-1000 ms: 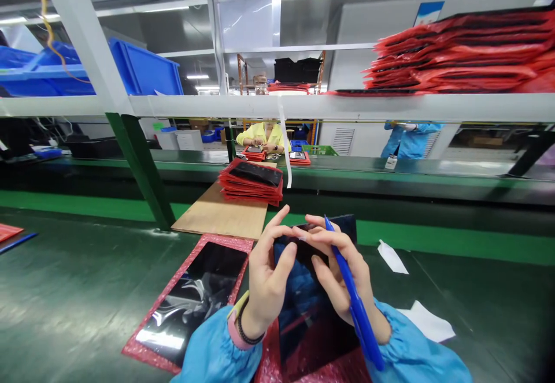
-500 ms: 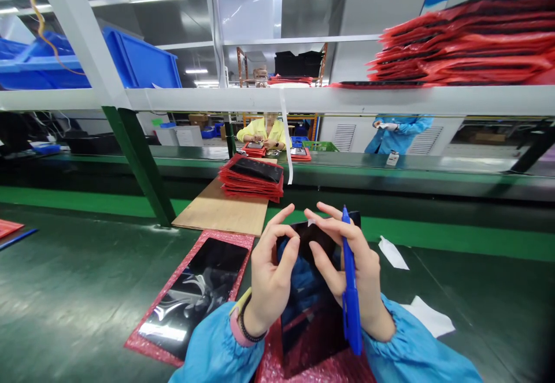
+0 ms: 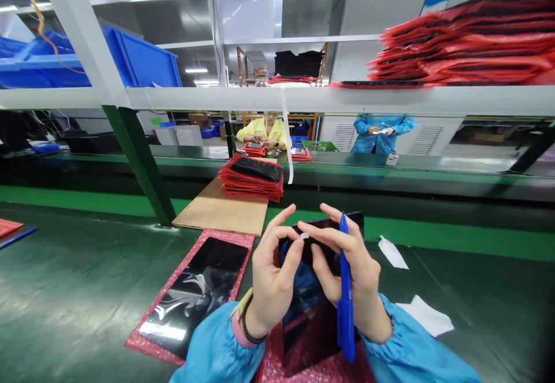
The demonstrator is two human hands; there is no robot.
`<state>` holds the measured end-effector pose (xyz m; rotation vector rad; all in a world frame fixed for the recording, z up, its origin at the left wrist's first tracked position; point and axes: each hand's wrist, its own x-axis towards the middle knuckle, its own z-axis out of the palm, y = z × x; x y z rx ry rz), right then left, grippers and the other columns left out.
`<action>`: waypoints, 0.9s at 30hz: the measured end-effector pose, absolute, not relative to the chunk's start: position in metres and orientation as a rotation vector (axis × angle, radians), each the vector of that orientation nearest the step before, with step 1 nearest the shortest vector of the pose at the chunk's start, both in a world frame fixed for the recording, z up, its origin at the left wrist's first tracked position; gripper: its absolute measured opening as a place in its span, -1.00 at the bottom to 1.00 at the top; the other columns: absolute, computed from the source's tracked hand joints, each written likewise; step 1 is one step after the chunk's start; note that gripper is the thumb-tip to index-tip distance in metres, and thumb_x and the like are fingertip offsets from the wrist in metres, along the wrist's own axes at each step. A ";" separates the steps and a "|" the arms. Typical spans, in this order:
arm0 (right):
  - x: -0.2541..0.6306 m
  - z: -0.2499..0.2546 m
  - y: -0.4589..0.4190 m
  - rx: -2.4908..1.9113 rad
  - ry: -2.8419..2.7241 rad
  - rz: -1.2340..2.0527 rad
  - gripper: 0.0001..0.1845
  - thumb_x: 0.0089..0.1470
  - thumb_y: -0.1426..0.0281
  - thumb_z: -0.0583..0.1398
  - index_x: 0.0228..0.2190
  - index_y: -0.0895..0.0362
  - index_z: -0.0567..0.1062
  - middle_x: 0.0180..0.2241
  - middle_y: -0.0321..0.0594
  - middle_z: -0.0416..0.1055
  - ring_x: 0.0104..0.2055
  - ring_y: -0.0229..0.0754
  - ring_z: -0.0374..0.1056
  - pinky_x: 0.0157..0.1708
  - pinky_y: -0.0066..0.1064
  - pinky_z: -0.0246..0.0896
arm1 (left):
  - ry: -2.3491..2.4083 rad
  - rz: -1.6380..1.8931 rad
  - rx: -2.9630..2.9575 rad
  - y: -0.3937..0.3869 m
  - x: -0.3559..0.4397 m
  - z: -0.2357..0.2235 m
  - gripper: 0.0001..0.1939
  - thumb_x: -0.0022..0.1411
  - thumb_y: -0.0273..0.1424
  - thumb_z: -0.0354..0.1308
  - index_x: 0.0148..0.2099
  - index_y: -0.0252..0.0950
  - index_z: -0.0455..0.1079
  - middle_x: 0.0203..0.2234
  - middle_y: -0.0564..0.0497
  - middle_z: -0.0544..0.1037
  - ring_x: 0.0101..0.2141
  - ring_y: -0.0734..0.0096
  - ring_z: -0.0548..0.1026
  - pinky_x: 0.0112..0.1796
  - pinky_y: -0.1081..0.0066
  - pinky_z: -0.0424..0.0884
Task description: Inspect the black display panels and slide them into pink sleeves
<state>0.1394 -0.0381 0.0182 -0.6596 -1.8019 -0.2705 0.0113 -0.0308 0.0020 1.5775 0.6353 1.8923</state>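
Note:
Thumb and index finger of my left hand (image 3: pixel 274 273) pinch a small white piece of paper or tape (image 3: pixel 304 235). The tip of my right index finger meets that piece from the other side. My right hand (image 3: pixel 358 267) also holds a blue pen (image 3: pixel 346 308), tucked between its fingers and pointing up, while its thumb stands apart from the index finger. Behind and below both hands is a dark glossy screen panel (image 3: pixel 310 331), tilted, partly hidden by them. Under it lies pink bubble wrap (image 3: pixel 277 365).
Left of my hands, another black panel (image 3: pixel 195 296) lies on pink bubble wrap. A stack of red-wrapped panels (image 3: pixel 251 178) sits on a wooden board (image 3: pixel 221 209). White paper scraps (image 3: pixel 393 253) lie right. A green post (image 3: pixel 139 166) stands left; co-workers (image 3: pixel 264 131) are beyond.
The white piece has passed from my right fingertip to between my left fingertips and right index finger. The pen has shifted slightly down. A co-worker in blue at the back has moved left.

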 end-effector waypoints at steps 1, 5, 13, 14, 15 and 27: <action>0.139 0.019 -0.038 -0.664 -1.782 -0.320 -0.44 0.04 0.67 0.21 0.04 0.02 0.34 0.01 -0.10 0.48 0.24 0.06 0.18 0.13 0.01 0.21 | 0.639 1.891 1.580 -0.031 0.011 0.002 -0.93 0.31 -0.41 0.12 -0.27 -0.20 0.39 0.11 -0.03 0.46 0.16 0.26 0.35 0.10 0.32 0.26; 0.138 0.025 -0.040 -0.684 -1.687 -0.271 -0.54 0.05 0.62 0.24 -0.05 0.01 0.36 0.01 -0.09 0.49 0.26 0.08 0.15 0.12 0.05 0.19 | 0.668 1.900 1.577 -0.032 0.011 0.001 -0.92 0.32 -0.40 0.10 -0.27 -0.20 0.39 0.11 -0.07 0.46 0.18 0.20 0.33 0.13 0.24 0.22; 0.133 0.032 -0.042 -0.684 -1.587 0.133 -0.66 0.05 0.53 0.31 -0.20 -0.04 0.36 -0.37 -0.30 0.51 0.10 -0.10 0.33 -0.04 -0.30 0.34 | 0.688 1.891 1.592 -0.034 0.011 0.001 -0.92 0.32 -0.39 0.11 -0.27 -0.20 0.40 0.10 -0.05 0.47 0.17 0.19 0.34 0.11 0.25 0.24; 0.132 0.033 -0.042 -0.682 -1.580 0.151 -0.68 0.06 0.53 0.31 -0.22 -0.03 0.36 -0.36 -0.30 0.50 0.08 -0.12 0.35 -0.06 -0.33 0.34 | 0.679 1.889 1.591 -0.034 0.011 0.001 -0.92 0.32 -0.40 0.11 -0.27 -0.20 0.39 0.10 -0.04 0.47 0.17 0.21 0.35 0.11 0.27 0.24; 0.131 0.035 -0.041 -0.675 -1.570 0.173 -0.69 0.06 0.53 0.31 -0.24 -0.03 0.36 -0.34 -0.31 0.49 0.04 -0.13 0.38 -0.07 -0.36 0.35 | 0.657 1.891 1.583 -0.034 0.011 0.001 -0.93 0.32 -0.41 0.11 -0.26 -0.19 0.39 0.10 -0.03 0.47 0.16 0.23 0.35 0.11 0.28 0.25; 0.123 0.056 -0.036 -0.678 -1.922 -0.012 -0.74 0.12 0.55 0.23 -0.24 -0.01 0.31 -0.27 -0.26 0.43 -0.01 -0.09 0.39 -0.01 -0.18 0.33 | 0.202 1.774 1.237 -0.032 0.013 -0.009 -0.46 0.30 -0.43 0.02 0.29 -0.12 0.03 -0.06 -0.04 0.59 0.02 0.21 0.51 0.08 0.19 0.35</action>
